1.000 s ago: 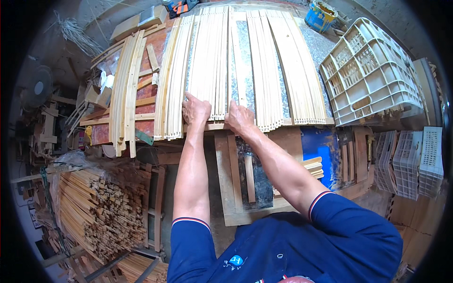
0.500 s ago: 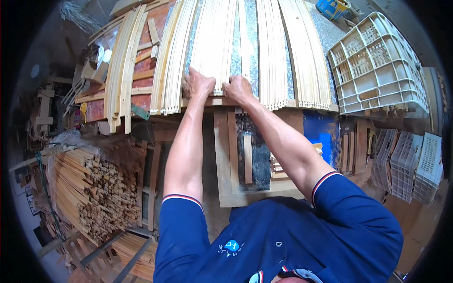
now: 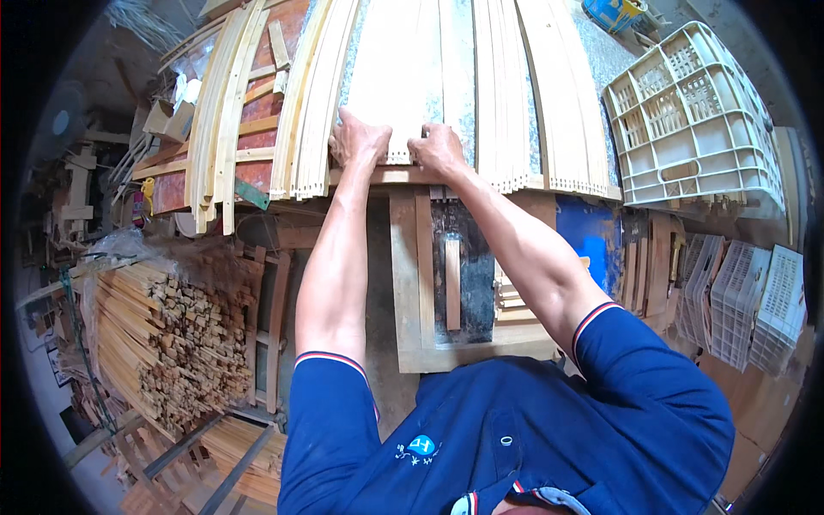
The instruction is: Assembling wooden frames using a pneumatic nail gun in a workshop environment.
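Note:
A row of pale wooden strips [image 3: 399, 86] lies side by side on the bench, glaring white under the light. At its near end, my left hand [image 3: 359, 144] is closed against the left edge, fingers curled around the outer strips. My right hand [image 3: 439, 153] grips the right side of the same row, its fingers bent and partly hidden from view. Small dark marks line the strip ends between my hands. To the right lie further groups of wooden strips [image 3: 502, 103], and another set [image 3: 313, 112] lies to the left.
A white plastic crate [image 3: 695, 120] stands at the bench's right end, with more crates [image 3: 738, 300] below. A large stack of wooden sticks [image 3: 189, 343] fills the lower left. Under the bench front is a wooden frame [image 3: 408, 300]. A blue bucket [image 3: 614, 13] sits at the far right.
The single strip beside the middle row has shifted left, and the gap between them has closed. My right hand has its fingers drawn in more; my left hand stays at the row's left edge.

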